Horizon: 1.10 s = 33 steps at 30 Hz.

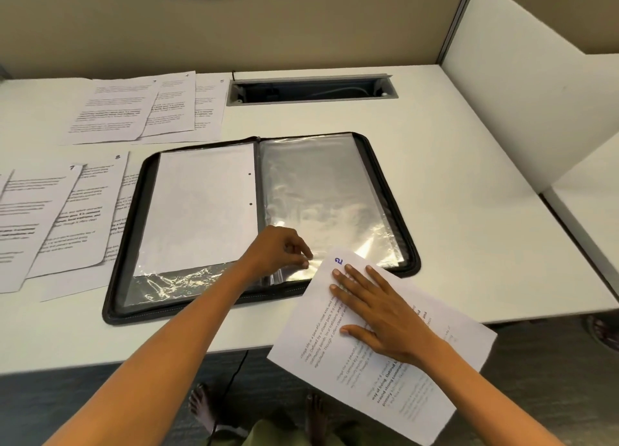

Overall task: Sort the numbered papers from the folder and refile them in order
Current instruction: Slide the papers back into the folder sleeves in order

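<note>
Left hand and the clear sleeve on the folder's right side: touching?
Touching. The head view shows the left hand pinching the clear sleeve's near edge between thumb and fingertips.

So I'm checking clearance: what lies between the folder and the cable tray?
Head view: only bare white desk between the folder and the cable tray.
</note>
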Tool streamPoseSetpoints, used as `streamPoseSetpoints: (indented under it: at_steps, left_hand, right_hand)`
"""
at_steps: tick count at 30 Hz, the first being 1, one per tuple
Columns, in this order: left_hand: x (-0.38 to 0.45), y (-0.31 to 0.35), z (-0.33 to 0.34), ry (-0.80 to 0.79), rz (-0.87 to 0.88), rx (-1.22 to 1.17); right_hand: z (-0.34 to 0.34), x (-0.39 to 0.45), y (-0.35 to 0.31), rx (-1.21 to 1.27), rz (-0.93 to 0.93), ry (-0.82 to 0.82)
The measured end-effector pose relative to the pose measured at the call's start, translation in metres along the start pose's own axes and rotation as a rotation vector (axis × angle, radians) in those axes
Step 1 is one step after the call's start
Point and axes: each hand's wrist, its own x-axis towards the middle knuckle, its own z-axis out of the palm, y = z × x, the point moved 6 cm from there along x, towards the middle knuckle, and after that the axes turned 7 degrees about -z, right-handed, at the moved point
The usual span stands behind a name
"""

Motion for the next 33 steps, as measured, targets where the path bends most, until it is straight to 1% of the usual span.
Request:
streamPoseSetpoints:
  at_steps: [7, 11, 13, 17, 19, 21, 22, 24, 26, 28, 30, 33]
  left_hand:
    - [-0.012, -0.008, -0.005, 0.202, -0.045, -0.073]
    - [-0.019, -0.008, -0.004, 0.276, -0.033, -0.038]
    - [-0.023, -0.006, -0.001, 0.310, 0.003, 0.059]
    - [-0.028, 0.009, 0.005, 0.391, 0.151, 0.283]
    - [-0.031, 0.018, 0.007, 0.395, 0.185, 0.447]
    - [-0.034, 0.024, 0.014, 0.381, 0.291, 0.642]
    - [-0.037, 0.024, 0.016, 0.376, 0.335, 0.695]
    - [-0.039, 0.022, 0.019, 0.399, 0.406, 0.708]
    - [-0.041, 0.023, 0.019, 0.447, 0.431, 0.674]
    - [-0.041, 0.023, 0.022, 0.465, 0.463, 0.691]
    - [-0.043, 0.022, 0.023, 0.437, 0.467, 0.715]
    - [-0.047, 0.022, 0.020, 0.468, 0.440, 0.709]
  right_hand:
    - [0.002, 0.001, -0.006, -0.077, -0.081, -0.043]
    - [0.003, 0.001, -0.008, -0.094, -0.095, -0.046]
    - [0.003, 0.002, -0.008, -0.096, -0.099, -0.046]
    - [0.004, 0.006, -0.010, -0.079, -0.076, -0.025]
    - [0.005, 0.006, -0.010, -0.078, -0.060, -0.016]
    - [0.005, 0.004, -0.011, -0.080, -0.063, -0.012]
    - [0.005, 0.002, -0.011, -0.083, -0.068, -0.011]
    - [0.004, 0.000, -0.010, -0.097, -0.074, -0.014]
    - [0.004, -0.002, -0.008, -0.099, -0.068, -0.013]
    - [0.004, -0.003, -0.007, -0.092, -0.052, -0.009]
    - [0.003, -0.003, -0.006, -0.087, -0.032, -0.009]
    - [0.004, -0.003, -0.006, -0.077, -0.019, -0.017]
